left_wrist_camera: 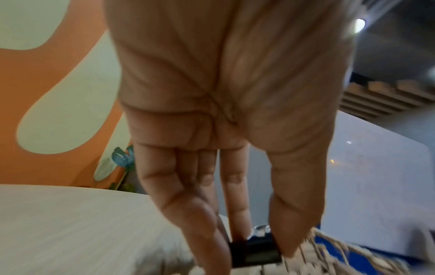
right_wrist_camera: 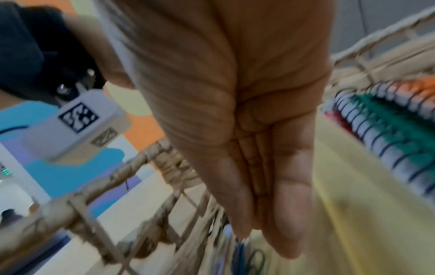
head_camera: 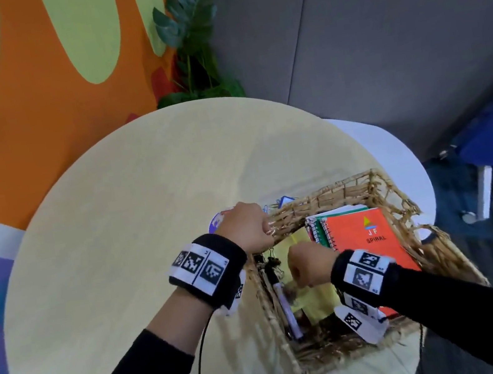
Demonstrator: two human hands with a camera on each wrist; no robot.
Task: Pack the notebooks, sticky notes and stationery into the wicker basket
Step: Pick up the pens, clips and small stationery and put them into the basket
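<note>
The wicker basket (head_camera: 338, 190) stands on the right of the round table (head_camera: 116, 242). Inside lie an orange spiral notebook (head_camera: 366, 241), a green one (head_camera: 320, 230) beneath it, a yellow pad (head_camera: 308, 302), a pen (head_camera: 283, 302) and black binder clips (head_camera: 273, 263). My left hand (head_camera: 263, 233) hovers at the basket's far left corner and pinches a black binder clip (left_wrist_camera: 255, 253) between thumb and fingers. My right hand (head_camera: 299, 279) is inside the basket over the yellow pad (right_wrist_camera: 353, 204), its fingers (right_wrist_camera: 289, 214) straight, close together, pointing down, with nothing seen in them.
A round purple-and-white item (head_camera: 216, 220) lies on the table just behind my left hand. Something blue (head_camera: 285, 200) shows beyond the basket's far rim. A white surface (head_camera: 397, 153) adjoins the table on the right. A plant (head_camera: 194, 47) stands against the wall.
</note>
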